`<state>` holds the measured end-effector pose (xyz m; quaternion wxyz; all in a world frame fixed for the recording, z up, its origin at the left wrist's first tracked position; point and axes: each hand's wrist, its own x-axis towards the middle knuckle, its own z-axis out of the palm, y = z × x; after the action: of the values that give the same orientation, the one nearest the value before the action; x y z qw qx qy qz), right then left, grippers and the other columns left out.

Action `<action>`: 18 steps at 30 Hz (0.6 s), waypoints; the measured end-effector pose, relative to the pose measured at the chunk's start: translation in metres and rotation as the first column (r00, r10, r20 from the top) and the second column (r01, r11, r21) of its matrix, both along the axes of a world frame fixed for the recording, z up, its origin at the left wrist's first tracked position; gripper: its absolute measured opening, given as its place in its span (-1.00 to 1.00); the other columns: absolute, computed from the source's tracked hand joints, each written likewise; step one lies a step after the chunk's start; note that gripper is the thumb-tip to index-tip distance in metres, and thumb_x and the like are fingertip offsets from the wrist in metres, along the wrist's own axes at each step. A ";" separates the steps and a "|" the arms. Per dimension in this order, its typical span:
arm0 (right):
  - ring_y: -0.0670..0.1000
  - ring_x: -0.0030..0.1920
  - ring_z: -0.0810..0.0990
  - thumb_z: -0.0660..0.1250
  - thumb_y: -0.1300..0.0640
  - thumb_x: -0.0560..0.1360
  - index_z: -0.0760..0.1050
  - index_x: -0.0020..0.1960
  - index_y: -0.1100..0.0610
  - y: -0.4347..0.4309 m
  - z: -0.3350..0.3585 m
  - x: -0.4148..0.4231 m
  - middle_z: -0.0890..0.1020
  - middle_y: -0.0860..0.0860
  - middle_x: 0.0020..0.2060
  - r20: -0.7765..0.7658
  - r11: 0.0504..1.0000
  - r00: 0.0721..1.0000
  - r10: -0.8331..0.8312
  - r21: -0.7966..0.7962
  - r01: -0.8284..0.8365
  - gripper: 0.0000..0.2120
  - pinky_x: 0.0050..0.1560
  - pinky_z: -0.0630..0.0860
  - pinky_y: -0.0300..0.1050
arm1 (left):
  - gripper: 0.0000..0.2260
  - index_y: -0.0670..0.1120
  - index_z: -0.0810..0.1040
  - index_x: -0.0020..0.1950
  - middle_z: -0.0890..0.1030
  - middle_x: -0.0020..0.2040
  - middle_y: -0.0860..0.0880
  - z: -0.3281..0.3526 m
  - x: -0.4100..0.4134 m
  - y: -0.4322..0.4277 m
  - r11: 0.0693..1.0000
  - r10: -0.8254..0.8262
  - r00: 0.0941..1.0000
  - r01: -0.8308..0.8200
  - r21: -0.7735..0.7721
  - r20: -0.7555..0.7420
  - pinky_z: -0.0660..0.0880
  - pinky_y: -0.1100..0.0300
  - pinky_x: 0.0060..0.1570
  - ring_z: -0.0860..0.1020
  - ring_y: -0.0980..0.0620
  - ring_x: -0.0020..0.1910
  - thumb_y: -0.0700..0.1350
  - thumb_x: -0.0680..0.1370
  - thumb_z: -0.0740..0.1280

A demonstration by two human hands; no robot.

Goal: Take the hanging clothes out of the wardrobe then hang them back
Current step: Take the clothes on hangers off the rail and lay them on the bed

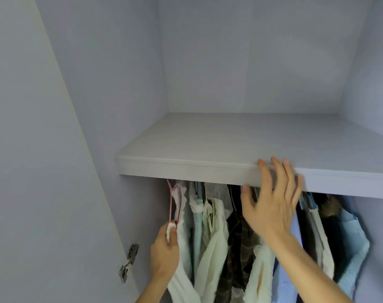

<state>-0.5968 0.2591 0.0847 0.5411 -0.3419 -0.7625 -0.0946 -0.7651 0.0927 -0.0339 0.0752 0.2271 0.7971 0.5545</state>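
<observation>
Wardrobe: pale lilac-grey walls fill the view; the upper compartment is seen from the front.
Shelf: a light board across the wardrobe, its front edge running from left of centre to the right border.
Hanging clothes: packed in a row just below the shelf, between the two hands and beyond the right one. From the left: a white garment, pale cream shirts, a dark plaid shirt, a blue striped shirt, a dark piece with fur trim, and a light blue garment. The rail is hidden behind the shelf.
Right hand: raised, fingers spread, blurred. Its fingertips overlap the shelf's front edge and the palm lies in front of the middle of the row. Whether it touches anything cannot be told.
Left hand: low, at the left end of the row, thumb and fingers pinching the white garment at the lower end of its hanger.
Pink hanger: thin, rising from the left hand to under the shelf.
Hinge: metal, on the left wall, left of the left hand.
</observation>
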 end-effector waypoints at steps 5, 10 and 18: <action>0.15 0.47 0.27 0.33 -0.01 0.49 0.37 0.41 0.17 -0.074 -0.068 -0.025 0.29 0.12 0.47 -0.047 0.871 0.930 0.365 -0.336 -0.359 -0.46 0.43 0.30 0.13 | -0.87 0.24 0.53 0.03 0.56 -0.37 0.11 -0.029 0.006 -0.082 0.994 -0.008 0.999 0.002 -0.109 -0.053 0.35 0.39 -0.41 0.49 0.20 -0.42 0.04 0.65 0.21; 0.03 0.50 0.20 0.36 -0.03 0.55 0.27 0.50 0.11 -0.145 -0.127 -0.055 0.26 0.03 0.50 0.019 0.515 0.712 0.702 -0.703 -0.490 -0.41 0.47 0.30 0.13 | -0.80 0.22 0.51 0.22 0.52 -0.40 0.00 -0.051 0.030 -0.159 0.958 0.026 0.998 -0.043 -0.282 -0.064 0.37 0.26 -0.39 0.47 0.08 -0.45 0.10 0.67 0.16; -0.02 0.32 0.40 0.05 -0.26 0.61 0.48 0.32 0.08 -0.229 -0.148 -0.074 0.52 -0.01 0.30 0.078 0.197 0.229 0.970 -0.806 -0.558 -0.47 0.34 0.40 0.00 | -0.63 0.21 0.31 0.37 0.66 0.11 0.05 -0.081 0.152 -0.269 0.834 0.115 0.992 -0.126 -0.537 -0.054 0.52 0.07 -0.01 0.56 -0.12 0.06 0.23 0.60 0.02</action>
<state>-0.6704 0.0301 -0.0632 0.0854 0.0168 -0.9236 0.3733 -0.6130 -0.1766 -0.1148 0.0931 0.1515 0.9341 0.3095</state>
